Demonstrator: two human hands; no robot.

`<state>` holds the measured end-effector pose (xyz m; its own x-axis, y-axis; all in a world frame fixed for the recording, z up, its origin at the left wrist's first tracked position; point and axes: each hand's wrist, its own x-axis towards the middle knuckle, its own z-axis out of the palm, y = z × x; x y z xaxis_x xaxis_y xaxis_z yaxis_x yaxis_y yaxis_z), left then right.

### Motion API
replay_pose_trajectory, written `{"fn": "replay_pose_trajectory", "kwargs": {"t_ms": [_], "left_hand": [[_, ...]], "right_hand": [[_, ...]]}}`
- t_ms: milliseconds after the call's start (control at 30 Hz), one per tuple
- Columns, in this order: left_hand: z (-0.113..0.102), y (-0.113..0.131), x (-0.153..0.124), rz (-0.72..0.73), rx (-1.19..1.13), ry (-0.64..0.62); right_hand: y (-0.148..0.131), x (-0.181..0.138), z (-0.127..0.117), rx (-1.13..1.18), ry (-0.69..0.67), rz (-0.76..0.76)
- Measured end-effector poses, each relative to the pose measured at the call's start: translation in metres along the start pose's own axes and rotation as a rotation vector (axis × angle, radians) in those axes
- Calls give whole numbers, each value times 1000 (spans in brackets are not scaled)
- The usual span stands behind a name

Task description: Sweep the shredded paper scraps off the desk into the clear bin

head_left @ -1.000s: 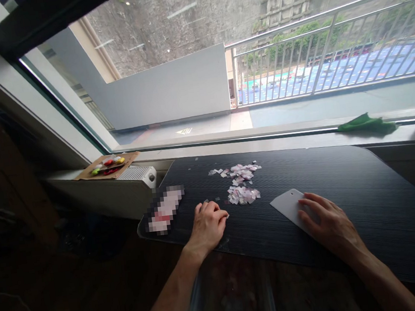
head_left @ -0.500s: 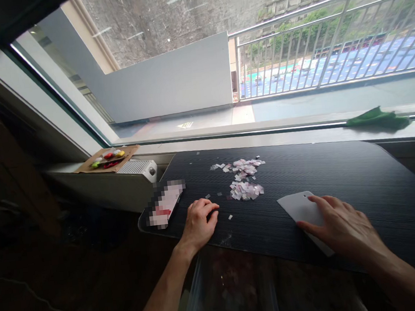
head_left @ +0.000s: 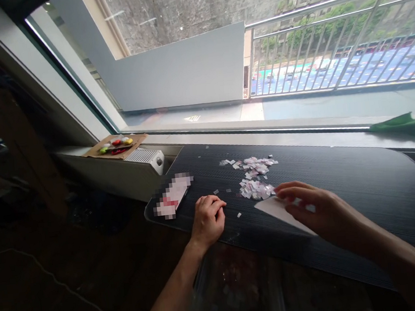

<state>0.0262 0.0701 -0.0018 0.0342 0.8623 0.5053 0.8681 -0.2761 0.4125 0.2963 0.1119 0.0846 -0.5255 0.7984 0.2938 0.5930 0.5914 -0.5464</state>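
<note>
White scraper [head_left: 279, 208] in the right hand [head_left: 320, 210]: that was what caught my eye from where I stood, held just beside the nearer heap of scraps [head_left: 255, 188] on the dark table [head_left: 352, 174]. As for lettering, the flat pinkish item [head_left: 173, 197] at the table's left end bore a red patch, but its face was blocked out in coarse squares (so whatever it said was lost to me). Outside the glass, a pale triangular mark [head_left: 191, 118] lay on the floor, its lines too small to read, and a turquoise banner [head_left: 276, 72] beyond the railing [head_left: 331, 56] was too blurred to make out.

A farther heap [head_left: 256, 166] of pale, pink-tinged bits lay close behind the nearer one, and one lone scrap [head_left: 239, 215] sat nearer the front edge. Green cloth [head_left: 402, 123] lay crumpled on the windowsill [head_left: 303, 137]; to the left, brown cardboard [head_left: 138, 142] carried small bright pieces [head_left: 127, 140], next to a slotted white radiator [head_left: 146, 157].

The scraper looked thin and smooth, tilted, with one pointed corner toward the left. The right thumb and fingers gripped it, hiding its far end. The left hand [head_left: 208, 220] was loosely curled; whether it pinched anything, I couldn't tell.
</note>
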Motion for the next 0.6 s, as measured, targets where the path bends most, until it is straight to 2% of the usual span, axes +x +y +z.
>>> {"fn": "replay_pose_trajectory", "kwargs": {"t_ms": [33,100,200,300,467,600], "left_hand": [[0,0,0,-3,-1,1],[1,-1,0,-13,-2,4],[2,-2,-1,-32,-5,5],[2,-2,-2,-43,-8,3],[2,0,-3,-47,-11,5],[2,2,-3,-50,-5,3]], "right_hand": [[-10,8,3,-23,5,-111],[-26,21,13,-79,-29,-239],[-35,33,32,-116,-88,-314],[-36,31,38,-110,-143,-369],[-27,-5,12,-60,-259,-469],[-15,-29,-7,-90,-215,-466]]}}
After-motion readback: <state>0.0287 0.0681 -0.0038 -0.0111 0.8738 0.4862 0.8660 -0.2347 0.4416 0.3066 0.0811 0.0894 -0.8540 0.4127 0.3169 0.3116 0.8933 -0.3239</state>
